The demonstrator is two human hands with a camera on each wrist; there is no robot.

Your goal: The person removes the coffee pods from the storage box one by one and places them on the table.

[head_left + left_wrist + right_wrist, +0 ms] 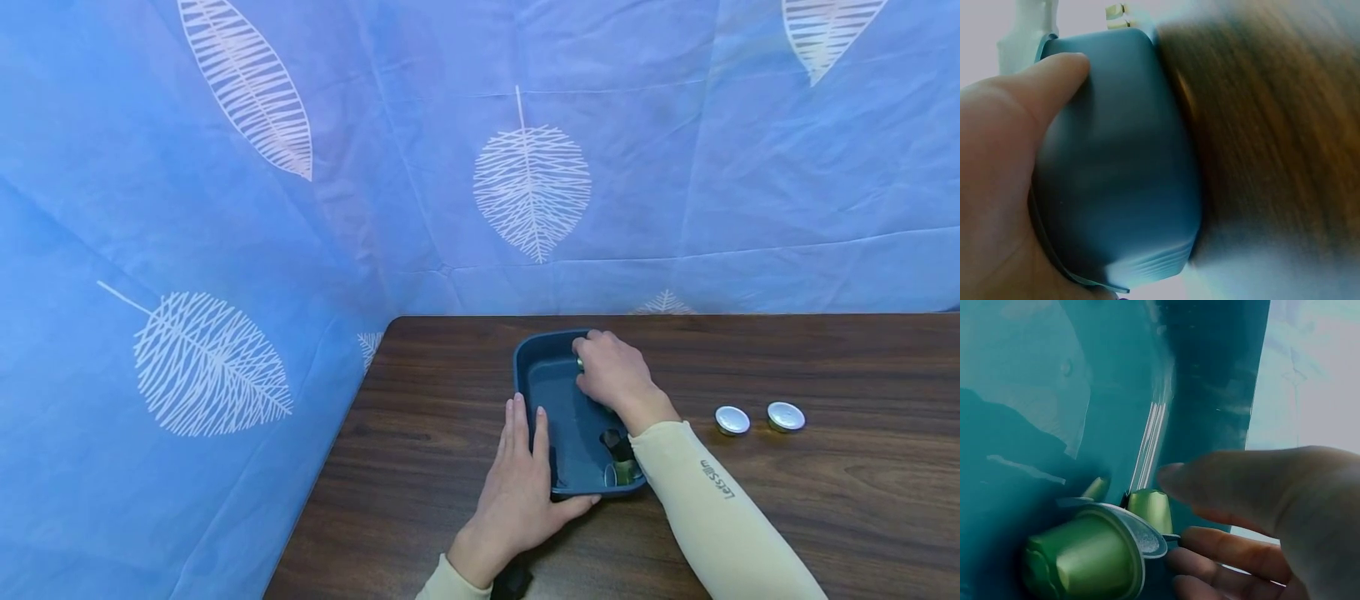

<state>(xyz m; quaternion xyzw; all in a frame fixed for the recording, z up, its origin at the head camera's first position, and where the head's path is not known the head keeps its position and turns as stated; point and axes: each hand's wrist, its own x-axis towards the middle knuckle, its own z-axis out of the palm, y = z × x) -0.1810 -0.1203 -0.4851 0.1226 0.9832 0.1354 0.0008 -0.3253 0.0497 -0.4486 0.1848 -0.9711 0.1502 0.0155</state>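
Note:
A dark blue rectangular tray (566, 417) lies on the table between both hands. My left hand (517, 492) rests against its near left corner, fingers straight along the left side; the thumb (1060, 75) presses the outer end wall. My right hand (615, 371) reaches into the far right part. In the right wrist view, its thumb and loosely bent fingers stand apart beside a small green coffee capsule (1150, 509); whether the fingertips touch it is unclear. A larger-looking green capsule (1088, 553) lies tipped beside that one. Green capsules (621, 473) also lie in the near right corner.
Two foil-topped capsules, one nearer (732, 420) and one farther right (786, 416), stand on the wooden table (862, 492) right of the tray. A blue leaf-patterned cloth (637, 167) hangs behind and left. A black object (617, 444) shows below the right wrist.

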